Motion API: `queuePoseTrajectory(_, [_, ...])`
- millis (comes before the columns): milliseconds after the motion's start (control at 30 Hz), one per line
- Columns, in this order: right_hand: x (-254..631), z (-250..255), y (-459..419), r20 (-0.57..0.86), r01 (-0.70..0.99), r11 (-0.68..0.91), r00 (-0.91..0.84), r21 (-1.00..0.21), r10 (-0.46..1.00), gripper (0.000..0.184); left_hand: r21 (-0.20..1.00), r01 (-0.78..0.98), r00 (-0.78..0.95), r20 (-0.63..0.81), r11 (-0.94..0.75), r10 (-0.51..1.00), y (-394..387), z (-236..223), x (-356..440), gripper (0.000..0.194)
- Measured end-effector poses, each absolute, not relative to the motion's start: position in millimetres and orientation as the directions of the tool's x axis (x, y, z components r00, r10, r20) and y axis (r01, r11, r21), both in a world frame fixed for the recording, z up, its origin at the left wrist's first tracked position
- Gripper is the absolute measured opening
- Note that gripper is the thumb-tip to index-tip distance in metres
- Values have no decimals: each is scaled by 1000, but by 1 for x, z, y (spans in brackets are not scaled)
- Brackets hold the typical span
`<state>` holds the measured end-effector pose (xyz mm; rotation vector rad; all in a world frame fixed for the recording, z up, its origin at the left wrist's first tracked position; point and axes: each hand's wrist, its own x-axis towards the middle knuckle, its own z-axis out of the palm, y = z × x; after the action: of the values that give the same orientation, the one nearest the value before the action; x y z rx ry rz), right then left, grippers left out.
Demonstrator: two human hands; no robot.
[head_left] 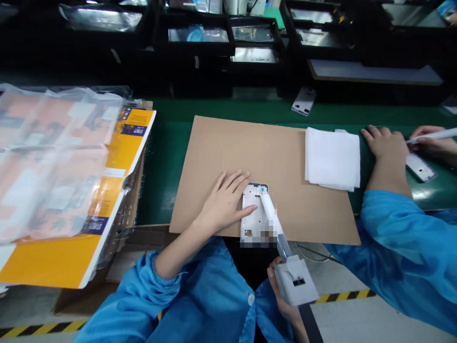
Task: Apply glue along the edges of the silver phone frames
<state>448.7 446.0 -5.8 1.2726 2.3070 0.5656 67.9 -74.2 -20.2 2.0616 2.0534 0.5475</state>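
Observation:
My left hand (pixel 224 202) lies flat with fingers spread on a brown cardboard sheet (pixel 250 152), its thumb and fingertips pressing the left edge of a white phone frame (pixel 253 216). My right hand (pixel 282 290) is closed round a white dispenser tool (pixel 285 259). The tool's tip rests on the upper part of the frame. Both my sleeves are blue.
A stack of white cloths (pixel 332 158) sits on the cardboard's right end. Another person's hands (pixel 387 143) work a phone frame (pixel 420 166) on the green belt (pixel 167 143). One more frame (pixel 304 101) lies farther back. Plastic-wrapped yellow cartons (pixel 64 181) fill the left.

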Motion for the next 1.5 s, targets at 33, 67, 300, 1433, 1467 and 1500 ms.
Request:
queuePoseTrajectory(33, [449,-6,446,-184,678,493,-477,546,860,89,380,925,-24,128,-27,991,-74,-20,68,80])
queuePoseTrajectory(67, [449,-6,447,-188,678,494,-476,544,859,88,381,924,-26,126,-24,992,-74,-20,68,79])
queuePoseTrajectory(300, [457,-14,458,-173,681,508,-499,528,849,86,382,924,-34,121,-15,992,-74,-19,68,79])
queuePoseTrajectory(1433, [456,-15,457,-162,702,515,-507,491,846,86,385,923,-28,100,-12,995,-74,-15,68,79])
queuePoseTrajectory(1467, [456,-14,456,-167,705,517,-506,485,846,85,382,924,-27,99,-12,995,-74,-15,68,79])
queuePoseTrajectory(1500, [455,-13,456,-171,709,518,-503,479,847,85,379,925,-28,99,-12,995,-74,-16,68,79])
